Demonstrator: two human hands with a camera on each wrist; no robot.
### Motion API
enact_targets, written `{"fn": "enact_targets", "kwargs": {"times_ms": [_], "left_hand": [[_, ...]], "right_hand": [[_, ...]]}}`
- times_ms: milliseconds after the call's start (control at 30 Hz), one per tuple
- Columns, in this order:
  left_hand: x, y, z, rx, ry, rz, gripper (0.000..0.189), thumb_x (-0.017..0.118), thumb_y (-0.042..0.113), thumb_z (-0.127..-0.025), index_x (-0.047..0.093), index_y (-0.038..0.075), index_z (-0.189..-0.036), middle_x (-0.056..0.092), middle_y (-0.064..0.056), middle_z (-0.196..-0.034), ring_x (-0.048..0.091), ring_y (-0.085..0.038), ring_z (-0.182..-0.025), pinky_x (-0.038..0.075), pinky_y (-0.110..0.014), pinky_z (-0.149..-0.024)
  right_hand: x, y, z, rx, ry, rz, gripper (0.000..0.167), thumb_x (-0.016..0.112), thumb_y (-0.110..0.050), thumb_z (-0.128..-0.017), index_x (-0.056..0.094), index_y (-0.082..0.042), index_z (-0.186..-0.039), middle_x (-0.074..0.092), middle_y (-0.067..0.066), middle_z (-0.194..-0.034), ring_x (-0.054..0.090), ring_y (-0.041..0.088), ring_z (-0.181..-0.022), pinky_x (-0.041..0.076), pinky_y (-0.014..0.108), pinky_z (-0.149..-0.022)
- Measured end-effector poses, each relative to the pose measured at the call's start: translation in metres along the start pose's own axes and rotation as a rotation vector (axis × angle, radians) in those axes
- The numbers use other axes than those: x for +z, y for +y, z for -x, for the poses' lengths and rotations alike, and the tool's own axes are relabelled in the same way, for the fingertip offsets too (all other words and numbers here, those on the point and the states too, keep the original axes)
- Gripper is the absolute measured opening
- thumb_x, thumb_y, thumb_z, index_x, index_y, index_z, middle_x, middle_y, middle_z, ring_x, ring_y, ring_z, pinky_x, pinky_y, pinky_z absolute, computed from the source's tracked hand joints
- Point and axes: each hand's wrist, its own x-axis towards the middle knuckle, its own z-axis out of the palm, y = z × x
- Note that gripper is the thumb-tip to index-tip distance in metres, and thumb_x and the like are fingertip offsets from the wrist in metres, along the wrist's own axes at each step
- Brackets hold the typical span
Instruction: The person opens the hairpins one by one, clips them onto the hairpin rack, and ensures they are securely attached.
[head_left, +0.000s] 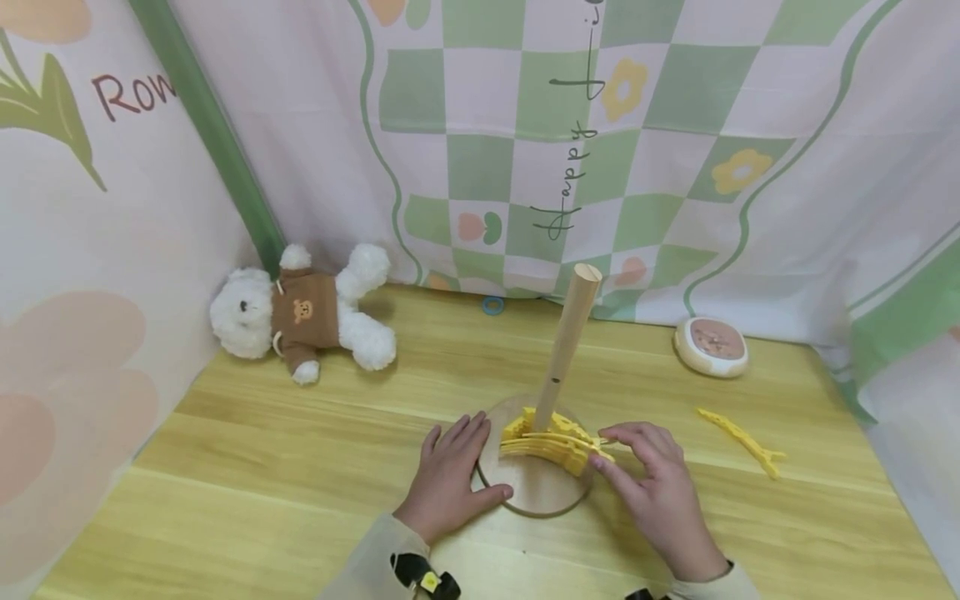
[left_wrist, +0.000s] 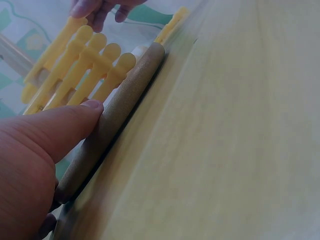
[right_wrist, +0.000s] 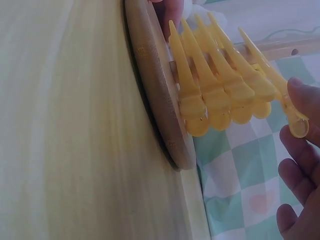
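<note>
A round wooden base (head_left: 536, 493) with an upright wooden post (head_left: 568, 342) stands on the table. Several curved yellow plastic pieces (right_wrist: 212, 87) are layered one above another around the foot of the post, each with a pointed end and rounded knobs. My right hand (head_left: 660, 492) pinches another yellow plastic piece (right_wrist: 270, 70) between thumb and fingers, at its knobbed end, just above the stack. My left hand (head_left: 453, 475) rests on the base's left rim, fingers extended and thumb (left_wrist: 75, 122) pressing the edge. A loose, forked yellow piece (head_left: 741, 442) lies to the right.
A white plush bear (head_left: 307, 312) in a brown top lies at the back left. By the curtain (head_left: 480, 167) sits a small blue ring (head_left: 492, 305). A round-cornered white-and-pink device (head_left: 711, 346) is at the back right of the wooden table (head_left: 300, 467).
</note>
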Motion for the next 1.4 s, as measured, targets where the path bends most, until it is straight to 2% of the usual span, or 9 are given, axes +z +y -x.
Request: {"fn": "enact_targets", "kwargs": {"times_ms": [233,733,1033,1400], "left_hand": [[0.0008,-0.0006,-0.0002,0.003,0.006,-0.006,0.095,0.061,0.07,-0.086,0.037,0.009,-0.156,0.032,-0.006,-0.162,0.029,-0.03,-0.148,0.013,-0.061,-0.119],[0.0,-0.0018,-0.0004,0.003,-0.007,-0.005,0.096,0.061,0.07,-0.086,0.036,0.009,-0.156,0.031,-0.006,-0.163,0.028,-0.03,-0.149,0.013,-0.061,-0.119],[-0.0013,-0.0002,-0.0007,-0.018,-0.03,-0.004,0.097,0.061,0.071,-0.086,0.033,0.011,-0.157,0.027,-0.004,-0.164,0.026,-0.028,-0.15,0.01,-0.059,-0.12],[-0.0005,-0.0014,-0.0004,-0.005,-0.015,-0.001,0.096,0.061,0.07,-0.086,0.036,0.01,-0.156,0.03,-0.006,-0.163,0.028,-0.03,-0.149,0.013,-0.061,-0.119]], "right_hand": [[0.0006,0.0007,-0.001,-0.012,0.005,-0.018,0.039,0.085,0.002,-0.069,0.073,-0.005,-0.105,0.067,0.001,-0.1,0.048,0.006,-0.102,0.035,0.03,-0.088],[0.0024,-0.0005,-0.0035,-0.012,-0.002,-0.01,0.037,0.086,-0.001,-0.07,0.073,-0.006,-0.104,0.066,-0.002,-0.095,0.049,0.007,-0.099,0.035,0.032,-0.087],[0.0032,-0.0021,-0.0048,-0.008,-0.015,-0.017,0.036,0.086,-0.001,-0.07,0.073,-0.006,-0.104,0.066,-0.002,-0.093,0.049,0.007,-0.098,0.034,0.034,-0.088],[0.0041,-0.0018,-0.0057,-0.013,-0.02,-0.015,0.036,0.086,-0.001,-0.07,0.073,-0.006,-0.104,0.066,-0.003,-0.094,0.049,0.008,-0.098,0.034,0.034,-0.088]]}}
